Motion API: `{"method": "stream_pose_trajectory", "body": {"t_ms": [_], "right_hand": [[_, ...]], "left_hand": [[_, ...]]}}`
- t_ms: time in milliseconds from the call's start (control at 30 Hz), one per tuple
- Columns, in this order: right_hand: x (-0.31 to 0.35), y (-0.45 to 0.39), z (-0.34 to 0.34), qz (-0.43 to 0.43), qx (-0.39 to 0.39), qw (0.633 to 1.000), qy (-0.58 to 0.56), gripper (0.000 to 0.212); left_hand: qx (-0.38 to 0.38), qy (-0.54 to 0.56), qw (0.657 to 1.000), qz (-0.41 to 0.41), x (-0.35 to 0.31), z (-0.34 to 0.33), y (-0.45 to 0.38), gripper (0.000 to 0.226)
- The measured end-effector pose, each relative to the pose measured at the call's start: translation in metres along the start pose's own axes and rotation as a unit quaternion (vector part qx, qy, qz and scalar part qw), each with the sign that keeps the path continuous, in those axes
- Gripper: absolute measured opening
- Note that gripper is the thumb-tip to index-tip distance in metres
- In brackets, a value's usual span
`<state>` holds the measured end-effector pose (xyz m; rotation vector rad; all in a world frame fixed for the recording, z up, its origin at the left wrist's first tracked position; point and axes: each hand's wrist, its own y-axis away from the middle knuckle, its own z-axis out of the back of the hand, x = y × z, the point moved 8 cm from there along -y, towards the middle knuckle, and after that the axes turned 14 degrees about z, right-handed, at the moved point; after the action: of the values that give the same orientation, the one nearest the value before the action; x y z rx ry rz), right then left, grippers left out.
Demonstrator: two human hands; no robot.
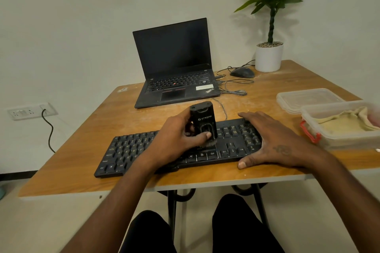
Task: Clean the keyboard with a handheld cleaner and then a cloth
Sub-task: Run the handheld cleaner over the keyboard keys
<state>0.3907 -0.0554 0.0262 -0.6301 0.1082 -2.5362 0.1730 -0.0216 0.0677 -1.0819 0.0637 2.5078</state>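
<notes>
A black keyboard (131, 150) lies near the front edge of the wooden table (82, 150). My left hand (174, 141) grips a black handheld cleaner (203, 119) that stands upright, its brush end down on the keys right of the keyboard's middle. My right hand (273, 141) rests flat over the keyboard's right end, fingers spread across the number pad and thumb at the front edge. A pale yellow cloth (345, 121) lies in a clear plastic box (349, 137) at the right edge of the table.
An open black laptop (174, 63) stands behind the keyboard with cables (234, 88) and a black mouse (242, 72) to its right. A potted plant (269, 55) sits at the back right corner. A clear lid (308, 98) lies behind the box. My knees are under the table.
</notes>
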Motion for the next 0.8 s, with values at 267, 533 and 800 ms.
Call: {"method": "stream_pose_trajectory", "body": {"t_ms": [267,533,800], "right_hand": [[-0.002,-0.001,0.0,-0.002,-0.001,1.0,0.003,0.134],[-0.003,-0.001,-0.002,-0.004,0.0,1.0,0.01,0.135],[-0.002,-0.001,-0.001,-0.009,-0.001,1.0,0.001,0.134]], "left_hand": [[-0.089,-0.021,0.996,-0.006,-0.004,-0.006,-0.033,0.055],[0.028,0.004,0.999,-0.021,-0.017,-0.018,-0.005,0.057],[-0.024,-0.034,0.999,-0.034,-0.016,-0.014,-0.019,0.063]]}}
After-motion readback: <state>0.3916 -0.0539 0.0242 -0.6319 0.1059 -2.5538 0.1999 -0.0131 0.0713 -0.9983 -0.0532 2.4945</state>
